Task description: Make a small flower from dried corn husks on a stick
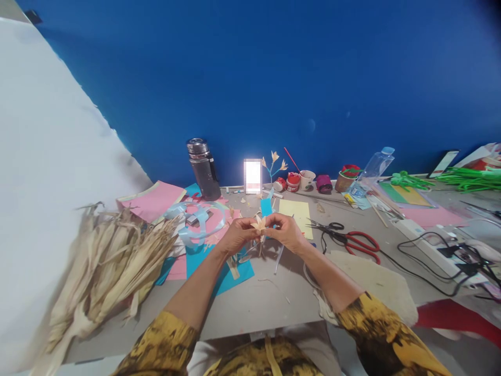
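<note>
Just left of the yellow sheet (297, 214) on the desk (246, 313), the pale flower (259, 224) is pinched between the nearly closed fingertips of the left hand (239, 233) and right hand (288, 230), with red-handled scissors (341, 237) to the sheet's right.

My handicraft workspace, identified by the small cream petalled flower (260, 224) I hold, long dry tan husks (113, 256), flat pink paper (151, 201) and red-handled metal scissors (362, 235) on a grey tabletop (250, 313).
</note>
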